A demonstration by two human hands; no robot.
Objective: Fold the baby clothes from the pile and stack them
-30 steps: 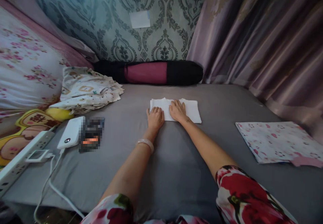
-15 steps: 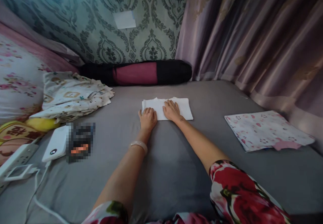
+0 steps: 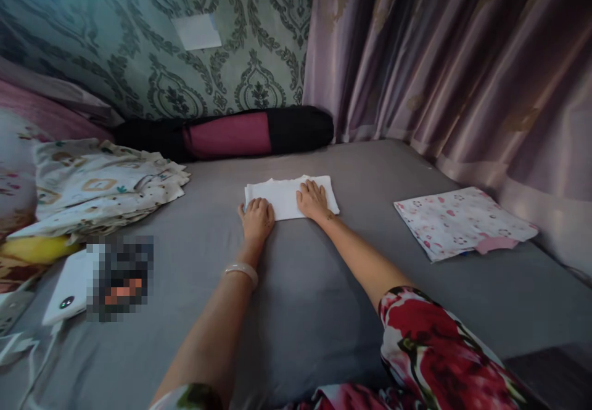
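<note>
A folded white cloth [image 3: 285,195] lies flat on the grey bed sheet in front of me, its top edge slightly uneven. My left hand [image 3: 258,217] rests on its lower left corner, the thumb apart from the other fingers. Near the cloth's right end, my right hand [image 3: 313,200] lies palm down with fingers stretched out over it. Both hands touch the cloth from above, and neither grips it. Parts of the cloth beneath the hands are hidden.
A folded pink-and-white printed cloth [image 3: 462,222] lies to the right. At left are a heap of patterned fabric [image 3: 111,179], a white power bank [image 3: 74,287] with a cable and a blurred-out object [image 3: 123,280]. A black-and-maroon roll [image 3: 226,134] lies against the wall.
My right hand has slid rightward over the white cloth, widening the gap between my hands. The left hand stays at the left corner. My view has turned to the right.
</note>
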